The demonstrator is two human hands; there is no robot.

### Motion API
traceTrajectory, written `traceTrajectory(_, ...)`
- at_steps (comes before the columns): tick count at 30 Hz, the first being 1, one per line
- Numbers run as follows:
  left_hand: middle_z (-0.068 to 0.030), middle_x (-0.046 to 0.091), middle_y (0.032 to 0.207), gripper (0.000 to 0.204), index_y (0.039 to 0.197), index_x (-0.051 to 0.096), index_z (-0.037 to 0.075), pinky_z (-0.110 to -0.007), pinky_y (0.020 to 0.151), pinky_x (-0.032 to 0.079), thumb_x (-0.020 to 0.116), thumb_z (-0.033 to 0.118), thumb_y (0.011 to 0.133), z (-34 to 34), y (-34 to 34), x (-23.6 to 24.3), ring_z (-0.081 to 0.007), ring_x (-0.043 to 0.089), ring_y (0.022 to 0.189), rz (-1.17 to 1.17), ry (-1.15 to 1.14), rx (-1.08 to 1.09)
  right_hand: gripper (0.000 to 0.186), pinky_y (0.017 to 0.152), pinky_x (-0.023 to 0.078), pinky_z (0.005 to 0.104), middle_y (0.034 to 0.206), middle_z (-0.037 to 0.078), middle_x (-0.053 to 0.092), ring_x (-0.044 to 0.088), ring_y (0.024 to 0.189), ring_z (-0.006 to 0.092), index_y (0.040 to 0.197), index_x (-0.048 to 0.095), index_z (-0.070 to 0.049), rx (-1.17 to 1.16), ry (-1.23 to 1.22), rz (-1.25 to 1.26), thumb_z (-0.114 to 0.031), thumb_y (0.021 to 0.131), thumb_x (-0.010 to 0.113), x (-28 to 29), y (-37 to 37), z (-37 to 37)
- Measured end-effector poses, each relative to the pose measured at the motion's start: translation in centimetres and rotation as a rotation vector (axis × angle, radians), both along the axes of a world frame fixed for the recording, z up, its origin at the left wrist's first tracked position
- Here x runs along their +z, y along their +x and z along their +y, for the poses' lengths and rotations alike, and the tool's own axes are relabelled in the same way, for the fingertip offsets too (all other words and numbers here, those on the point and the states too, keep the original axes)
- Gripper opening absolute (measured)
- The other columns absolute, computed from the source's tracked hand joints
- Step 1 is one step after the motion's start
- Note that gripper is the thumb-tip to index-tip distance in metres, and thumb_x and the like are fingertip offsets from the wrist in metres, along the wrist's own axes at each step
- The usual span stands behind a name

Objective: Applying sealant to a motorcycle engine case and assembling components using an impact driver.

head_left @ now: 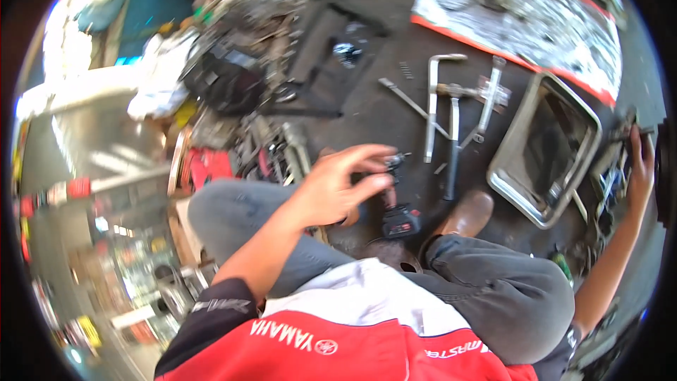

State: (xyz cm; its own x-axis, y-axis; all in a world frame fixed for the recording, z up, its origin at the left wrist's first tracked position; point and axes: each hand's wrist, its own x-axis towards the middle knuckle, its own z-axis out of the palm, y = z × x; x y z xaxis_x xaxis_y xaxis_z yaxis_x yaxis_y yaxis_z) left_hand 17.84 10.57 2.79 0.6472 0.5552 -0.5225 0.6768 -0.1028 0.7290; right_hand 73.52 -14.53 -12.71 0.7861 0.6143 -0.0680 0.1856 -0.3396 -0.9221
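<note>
A black power drill (401,221) with a bit of red on it is on the floor (338,127), just past the fingertips of the left hand (338,183), on the right side of them. The left hand has its thumb and fingers apart, with a gap between them, near the top end of the drill. I cannot tell if the fingertips touch it.

The right hand (640,169) is far off to the right, by a metal tool (630,131). It is blurry there, so I cannot tell if the fingers pinch the tool or only touch it.

Ahead and to the right of the left hand lie a bent bar (431,113), a hammer (453,148) and a shiny wrench (488,104). A small spring (405,70) lies farther ahead of the left hand.

Between the hammer and the right hand is a metal tray (517,203) with round corners. Far ahead of the tray lies a see-through bag (518,25) with red edges.

Ahead of the left hand, and a bit to its left, is a dark bundle (226,77). Close behind the left hand is a gray knee (236,215). A brown shoe (469,215) is to the right of the drill.
</note>
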Motion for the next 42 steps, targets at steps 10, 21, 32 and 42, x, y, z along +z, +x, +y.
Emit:
traceTrajectory(10, -0.0038, 0.054, 0.088, 0.036, 0.131, 0.046, 0.006, -0.027, 0.065, 0.047, 0.063, 0.021, 0.102, -10.2, -6.5, 6.1, -0.0117, 0.056, 0.073, -0.823, -0.890, 0.293, 0.054, 0.082, 0.052, 0.0325, 0.098, 0.013, 0.074, 0.068, 0.088, 0.0184, 0.120, 0.066, 0.004, 1.157, -0.129, -0.226, -0.036, 0.086, 0.076, 26.6, -35.8, 14.0)
traceTrajectory(21, 0.0033, 0.041, 0.080, 0.016, 0.101, 0.053, 0.006, -0.026, 0.057, 0.037, 0.051, 0.021, 0.103, -6.7, -45.8, 15.4, -0.0090, 0.041, 0.066, -1.406, 0.082, 1.246, 0.054, 0.100, 0.047, 0.0333, 0.126, 0.017, 0.065, 0.063, 0.113, 0.0219, 0.140, 0.051, 0.006, 0.737, -0.469, -0.331, -0.031, 0.102, 0.063, 24.4, -29.8, 11.5)
traceTrajectory(32, -0.0059, 0.044, 0.090, 0.020, 0.105, 0.045, 0.001, -0.035, 0.072, 0.041, 0.035, 0.018, 0.107, -3.2, -37.1, 13.0, -0.0187, 0.044, 0.079, -1.646, -0.592, 0.612, 0.076, 0.097, 0.052, 0.0460, 0.124, 0.027, 0.067, 0.065, 0.118, 0.0398, 0.135, 0.058, 0.004, 0.862, -0.987, -0.361, -0.058, 0.091, 0.067, -7.3, -52.2, 19.6)
traceTrajectory(42, -0.0023, 0.050, 0.093, 0.037, 0.127, 0.054, 0.003, -0.042, 0.084, 0.048, 0.037, 0.032, 0.112, -1.8, -27.6, 9.1, -0.0161, 0.051, 0.081, -1.358, -0.769, 0.781, 0.066, 0.093, 0.054, 0.0471, 0.114, 0.026, 0.068, 0.067, 0.109, 0.0401, 0.128, 0.050, -0.003, 0.507, -0.819, -0.147, -0.033, 0.078, 0.079, -11.1, -60.0, 14.9)
